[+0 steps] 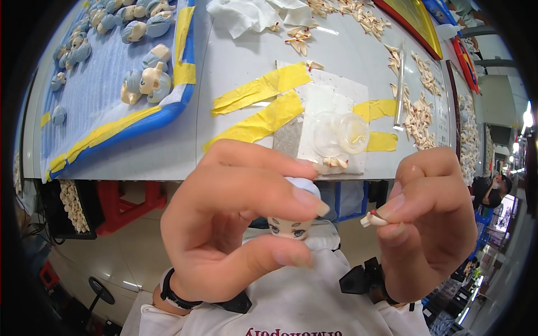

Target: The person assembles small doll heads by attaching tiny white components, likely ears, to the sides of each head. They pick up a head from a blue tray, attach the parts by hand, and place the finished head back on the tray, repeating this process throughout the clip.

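Observation:
Between the thumb and fingers of my left hand (224,224) is a small doll head (290,228) with pale blue hair and painted eyes; my fingers cover much of it. My right hand (431,218) pinches a tiny cream-coloured doll part (374,219) with a red spot, apart from the head and to its right. Both hands are in front of the table's near edge. Just beyond them, a clear round plastic cup (352,134) stands on a white pad (305,126), with a few similar small parts (336,163) beside it.
A blue tray (178,106) lined with cloth holds several blue-haired doll heads (154,81) at the left. Yellow tape (263,120) holds the pad down. Piles of cream parts (419,115) and a metal rod (400,89) lie at the right. White tissue (241,15) lies at the back.

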Demonstrator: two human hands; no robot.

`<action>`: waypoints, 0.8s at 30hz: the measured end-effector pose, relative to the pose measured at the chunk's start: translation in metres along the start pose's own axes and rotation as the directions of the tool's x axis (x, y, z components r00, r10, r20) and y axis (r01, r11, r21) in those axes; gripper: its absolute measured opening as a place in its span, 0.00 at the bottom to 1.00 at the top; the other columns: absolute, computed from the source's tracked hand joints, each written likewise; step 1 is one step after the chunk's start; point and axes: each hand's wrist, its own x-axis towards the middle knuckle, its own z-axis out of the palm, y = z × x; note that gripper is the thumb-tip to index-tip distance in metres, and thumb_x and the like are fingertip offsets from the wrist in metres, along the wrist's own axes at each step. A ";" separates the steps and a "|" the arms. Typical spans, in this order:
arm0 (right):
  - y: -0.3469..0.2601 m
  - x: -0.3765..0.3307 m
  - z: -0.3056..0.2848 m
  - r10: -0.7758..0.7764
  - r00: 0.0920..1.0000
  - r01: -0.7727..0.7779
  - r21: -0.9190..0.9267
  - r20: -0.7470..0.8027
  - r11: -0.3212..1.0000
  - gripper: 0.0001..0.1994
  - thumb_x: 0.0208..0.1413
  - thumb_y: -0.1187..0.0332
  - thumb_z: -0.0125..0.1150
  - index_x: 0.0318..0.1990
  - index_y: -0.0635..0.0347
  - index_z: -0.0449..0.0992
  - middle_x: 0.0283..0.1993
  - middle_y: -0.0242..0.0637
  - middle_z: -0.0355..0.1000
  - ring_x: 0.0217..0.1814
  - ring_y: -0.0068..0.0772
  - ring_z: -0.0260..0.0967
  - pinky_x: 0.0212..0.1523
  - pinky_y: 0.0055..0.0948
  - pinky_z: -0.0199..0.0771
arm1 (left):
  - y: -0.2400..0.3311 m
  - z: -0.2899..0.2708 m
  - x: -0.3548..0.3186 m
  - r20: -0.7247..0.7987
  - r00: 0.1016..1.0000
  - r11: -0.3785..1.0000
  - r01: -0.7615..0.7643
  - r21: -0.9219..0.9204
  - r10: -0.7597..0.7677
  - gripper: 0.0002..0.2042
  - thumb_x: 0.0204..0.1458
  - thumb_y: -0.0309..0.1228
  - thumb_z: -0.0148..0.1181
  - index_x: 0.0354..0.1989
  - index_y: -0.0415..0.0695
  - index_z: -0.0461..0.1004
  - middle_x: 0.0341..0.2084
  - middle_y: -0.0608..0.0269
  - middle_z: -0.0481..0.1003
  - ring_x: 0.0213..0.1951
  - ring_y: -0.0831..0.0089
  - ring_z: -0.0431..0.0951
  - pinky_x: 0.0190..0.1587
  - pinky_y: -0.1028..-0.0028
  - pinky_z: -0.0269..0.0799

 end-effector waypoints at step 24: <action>-0.008 -0.002 0.000 0.030 0.997 -0.033 -0.046 -0.076 0.998 0.10 0.47 0.63 0.61 0.28 0.56 0.66 0.27 0.33 0.56 0.30 0.22 0.50 0.32 0.18 0.48 | 0.024 0.022 0.002 -0.281 0.904 0.934 0.257 -0.247 -0.323 0.21 0.47 0.39 0.60 0.41 0.41 0.60 0.44 0.37 0.66 0.38 0.53 0.76 0.31 0.73 0.78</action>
